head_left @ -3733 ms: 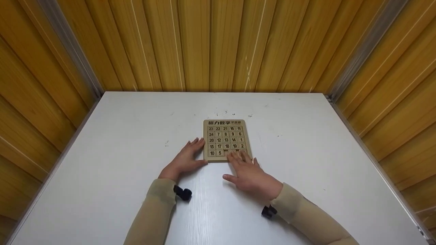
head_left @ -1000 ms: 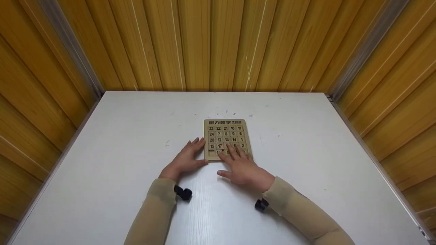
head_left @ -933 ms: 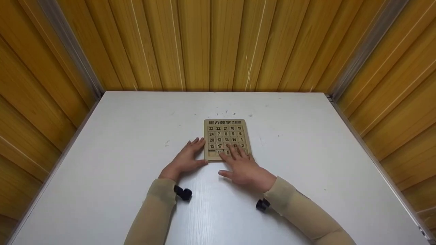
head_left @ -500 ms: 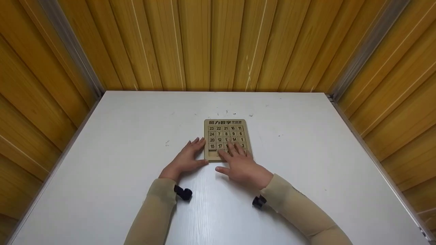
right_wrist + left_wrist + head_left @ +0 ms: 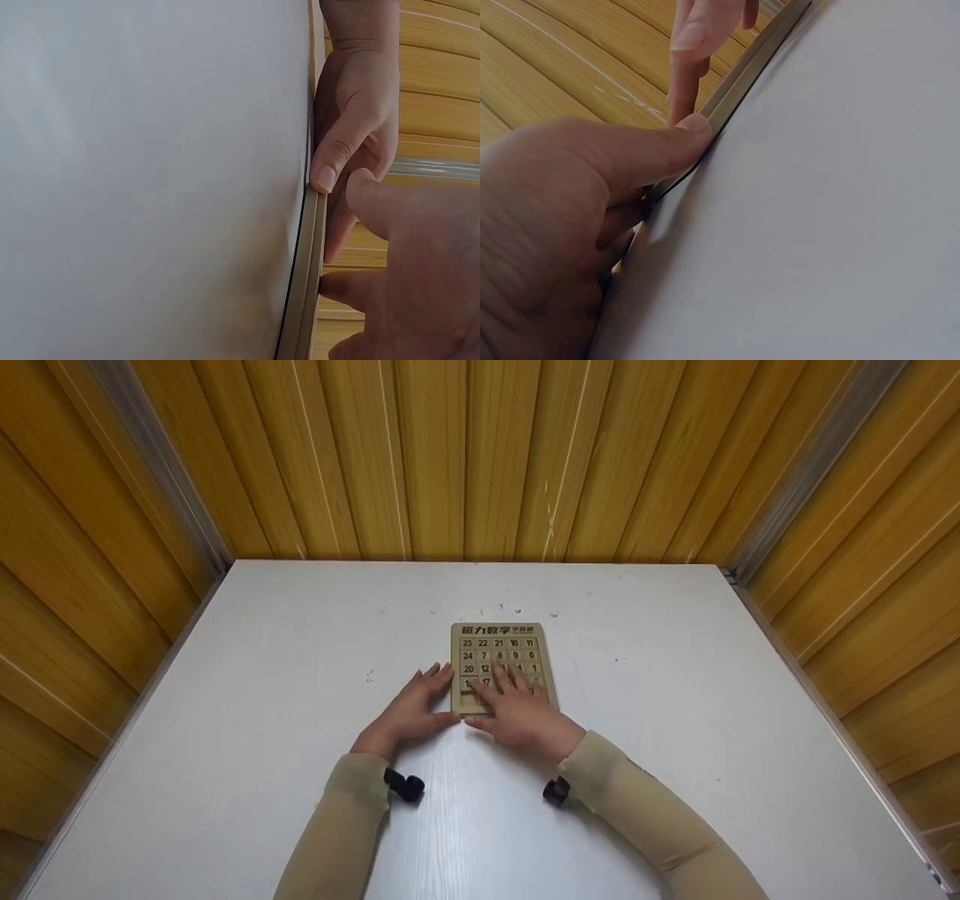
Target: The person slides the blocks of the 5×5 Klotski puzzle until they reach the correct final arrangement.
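A wooden number slide puzzle [image 5: 468,642] lies flat on the white table, with a vacant slot at the lower left of its grid. My left hand [image 5: 411,709] steadies its near left corner, fingertips along the left side and thumb at the near edge. My right hand [image 5: 523,718] is spread over the lower tiles, its index fingertip at the 15 tile. That hand covers part of the lower rows. In the left wrist view, the left thumb [image 5: 664,154] presses the puzzle's edge [image 5: 742,79]. The right wrist view shows the right thumb [image 5: 367,201] close to the left one.
The white table [image 5: 300,622] extends around the puzzle, with small dark marks beyond its far edge. Yellow wood-look panels [image 5: 495,457] rise behind the table and on both sides. A small black camera [image 5: 406,786] sits at the left wrist, another [image 5: 556,791] at the right.
The 10 and 5 tiles have slid right along the bottom row, so the gap is at lower left. My right hand has shifted left and farther up the board; my left stays put.
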`<state>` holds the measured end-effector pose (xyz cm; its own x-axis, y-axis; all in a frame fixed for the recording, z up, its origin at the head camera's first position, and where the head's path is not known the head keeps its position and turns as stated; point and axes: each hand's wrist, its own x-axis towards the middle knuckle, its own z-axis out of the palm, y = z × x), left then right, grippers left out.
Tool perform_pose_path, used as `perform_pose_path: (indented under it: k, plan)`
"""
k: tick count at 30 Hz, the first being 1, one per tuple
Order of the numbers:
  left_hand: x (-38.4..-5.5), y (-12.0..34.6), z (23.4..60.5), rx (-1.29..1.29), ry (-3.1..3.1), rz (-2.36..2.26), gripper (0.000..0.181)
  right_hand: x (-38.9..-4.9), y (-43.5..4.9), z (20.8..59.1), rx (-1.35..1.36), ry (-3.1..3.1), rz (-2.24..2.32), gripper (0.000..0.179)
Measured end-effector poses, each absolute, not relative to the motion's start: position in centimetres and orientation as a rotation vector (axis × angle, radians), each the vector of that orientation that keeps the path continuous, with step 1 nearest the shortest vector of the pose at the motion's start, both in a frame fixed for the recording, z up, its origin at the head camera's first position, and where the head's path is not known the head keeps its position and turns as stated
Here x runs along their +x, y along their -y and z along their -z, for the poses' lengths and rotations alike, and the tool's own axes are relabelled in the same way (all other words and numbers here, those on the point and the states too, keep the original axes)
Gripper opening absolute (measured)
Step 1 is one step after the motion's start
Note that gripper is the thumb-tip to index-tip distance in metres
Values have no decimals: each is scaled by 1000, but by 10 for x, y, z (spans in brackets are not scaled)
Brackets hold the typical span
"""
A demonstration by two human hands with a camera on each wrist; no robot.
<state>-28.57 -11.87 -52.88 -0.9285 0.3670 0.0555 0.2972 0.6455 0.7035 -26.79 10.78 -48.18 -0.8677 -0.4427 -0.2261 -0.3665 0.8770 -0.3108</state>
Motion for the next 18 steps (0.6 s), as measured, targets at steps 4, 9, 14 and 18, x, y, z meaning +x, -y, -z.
perform_pose_path:
  k: [4, 9, 14, 18]
  plan:
    - [-286, 119, 529, 570, -2770, -1140, 84, -265, -109, 483, -610, -2755, 372, 76]
    - [-285, 119, 528, 562, -2769, -1133, 85, -258, -111, 483, -617, -2746, 345, 76]
    - [-285, 117, 527, 522, -2760, -1139, 85, -252, -111, 482, -615, -2723, 334, 77]
    - [-286, 116, 528, 510, -2767, -1122, 85, -249, -112, 480, -604, -2711, 342, 76]
